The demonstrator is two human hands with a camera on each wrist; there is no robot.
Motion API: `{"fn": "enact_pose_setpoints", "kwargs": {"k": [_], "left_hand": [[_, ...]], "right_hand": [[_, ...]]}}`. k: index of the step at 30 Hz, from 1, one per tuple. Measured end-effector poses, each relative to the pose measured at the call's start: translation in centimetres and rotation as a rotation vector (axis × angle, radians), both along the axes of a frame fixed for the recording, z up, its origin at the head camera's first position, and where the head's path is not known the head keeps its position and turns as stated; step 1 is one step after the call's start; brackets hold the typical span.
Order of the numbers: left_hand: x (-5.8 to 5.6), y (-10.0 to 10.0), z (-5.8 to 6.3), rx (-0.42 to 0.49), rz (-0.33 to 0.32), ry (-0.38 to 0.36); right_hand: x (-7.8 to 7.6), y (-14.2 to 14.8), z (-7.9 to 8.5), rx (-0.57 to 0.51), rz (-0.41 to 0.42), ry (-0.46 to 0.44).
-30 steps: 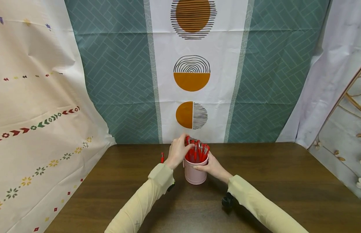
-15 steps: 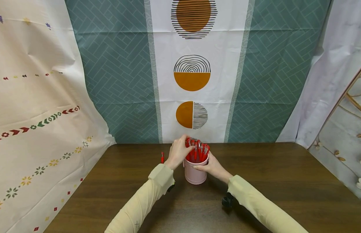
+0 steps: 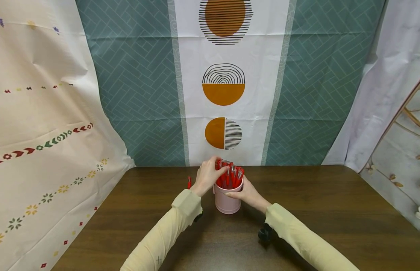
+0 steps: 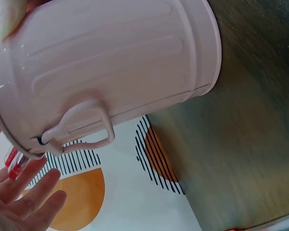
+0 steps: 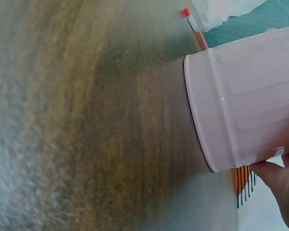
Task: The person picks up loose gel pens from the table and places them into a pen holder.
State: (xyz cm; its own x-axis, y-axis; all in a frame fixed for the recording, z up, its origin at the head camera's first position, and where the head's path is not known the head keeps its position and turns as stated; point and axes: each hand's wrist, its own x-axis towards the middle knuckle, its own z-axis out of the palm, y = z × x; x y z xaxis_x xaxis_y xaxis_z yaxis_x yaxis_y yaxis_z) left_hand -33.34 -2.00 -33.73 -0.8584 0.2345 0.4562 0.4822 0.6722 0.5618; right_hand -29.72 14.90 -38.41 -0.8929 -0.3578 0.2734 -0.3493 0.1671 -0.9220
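Observation:
A small pink bucket [image 3: 228, 203] stands upright on the table, packed with several red pens [image 3: 234, 177]. My right hand [image 3: 247, 194] grips it from the right side, the thumb across the front just below the rim. My left hand [image 3: 208, 175] reaches over the bucket's left rim, with thumb and forefinger about the tops of the pens; I cannot tell whether they pinch one. In the left wrist view the left hand's fingers [image 4: 36, 195] spread beside the pen ends, and a side handle [image 4: 82, 125] shows on the bucket. The right wrist view shows the bucket's lower wall [image 5: 245, 96].
One red pen [image 3: 189, 183] lies on the brown wooden table [image 3: 308, 210], left of the bucket and behind the left wrist. A patterned cloth [image 3: 223, 94] hangs behind the table's far edge, and cream cloth [image 3: 54, 158] hangs along the left side.
The left thumb has shifted slightly to the right over the pens. The right hand and the bucket keep their places.

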Motion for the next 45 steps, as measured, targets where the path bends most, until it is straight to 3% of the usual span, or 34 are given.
{"fn": "enact_pose_setpoints", "kwargs": {"k": [4,10,16,21,27,35,40,45], "left_hand": [[-0.2,-0.4,0.5,0.002,-0.003,0.006],[-0.9,-1.5,1.6,-0.02,0.008,0.084],[-1.4,-3.1,2.6,-0.045,0.092,0.073],[-2.1,-4.4,2.6,-0.077,0.152,0.073],[-2.7,-5.5,1.9,-0.121,0.196,0.021],[-3.8,-7.3,-0.6,-0.154,0.269,-0.07],[-4.3,-8.3,-1.8,-0.186,0.33,-0.09],[-4.5,-8.5,-2.5,-0.237,0.331,-0.146]], "right_hand": [[0.0,0.0,0.1,-0.002,-0.005,0.007],[-0.2,-0.1,0.2,-0.016,-0.004,0.029],[-0.3,0.0,0.3,-0.008,-0.007,0.028],[-0.2,0.1,0.3,0.009,-0.019,0.016],[-0.1,0.0,0.3,0.018,-0.031,0.016],[0.0,-0.1,0.1,0.017,-0.033,-0.006],[0.0,-0.1,0.1,0.028,-0.043,-0.003],[0.0,0.0,0.1,0.03,-0.044,-0.002]]}}
